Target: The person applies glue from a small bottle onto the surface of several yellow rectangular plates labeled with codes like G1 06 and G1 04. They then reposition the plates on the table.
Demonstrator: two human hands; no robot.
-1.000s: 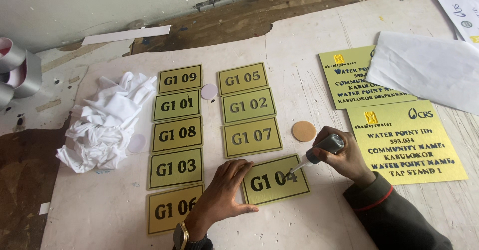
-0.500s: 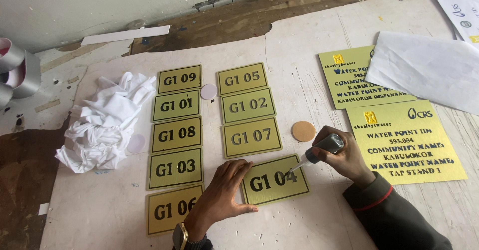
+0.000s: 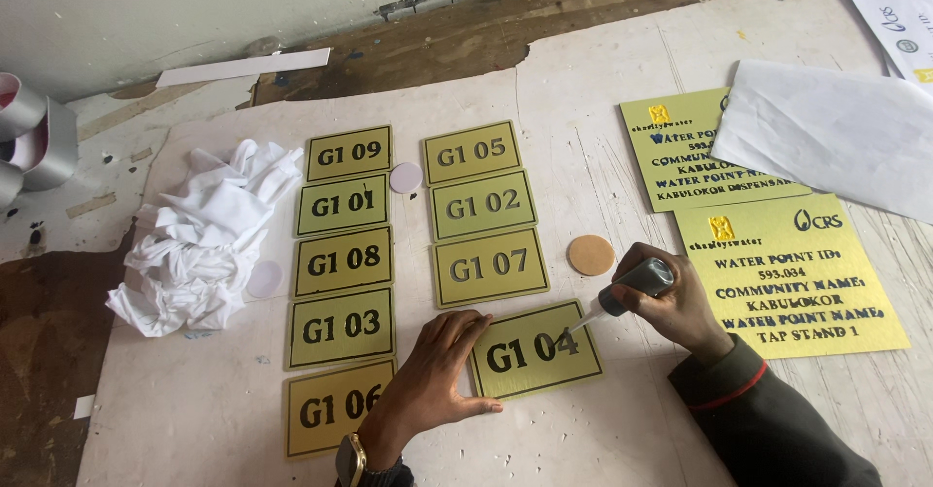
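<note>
My left hand (image 3: 431,378) lies flat on the board, fingers spread, pressing against the left edge of a small gold plate (image 3: 536,350) with black engraved characters. My right hand (image 3: 676,297) grips a small grey applicator bottle (image 3: 632,287) with a thin nozzle; its tip touches the last character on that plate. Several more gold plates sit in two columns above and to the left, the nearest being one (image 3: 490,266) just above and one (image 3: 336,405) beside my left wrist.
A crumpled white cloth (image 3: 202,237) lies at the left. Two larger yellow signs (image 3: 789,271) and white paper sheets (image 3: 834,137) lie at the right. A round tan disc (image 3: 591,255) and a pale disc (image 3: 405,177) rest by the plates. Tape rolls (image 3: 34,137) sit far left.
</note>
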